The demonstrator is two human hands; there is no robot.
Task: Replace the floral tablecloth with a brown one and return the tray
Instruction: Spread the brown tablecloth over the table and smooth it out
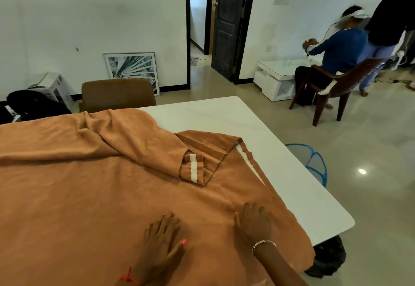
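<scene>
A brown tablecloth (78, 184) lies over most of the white table (280, 162), rumpled and partly folded back near the middle, where a white stripe shows. The table's right side and far corner are bare. My left hand (161, 238) rests flat on the cloth near the front edge, fingers straight. My right hand (253, 223) presses on the cloth just to its right, with the fingers slightly bent. No floral cloth or tray is in view.
A brown chair (116, 95) stands at the table's far side. A blue mesh basket (312, 162) sits on the floor at the right. A dark bundle (327, 256) lies under the near right corner. Two people are at the back right by a white low table (276, 77).
</scene>
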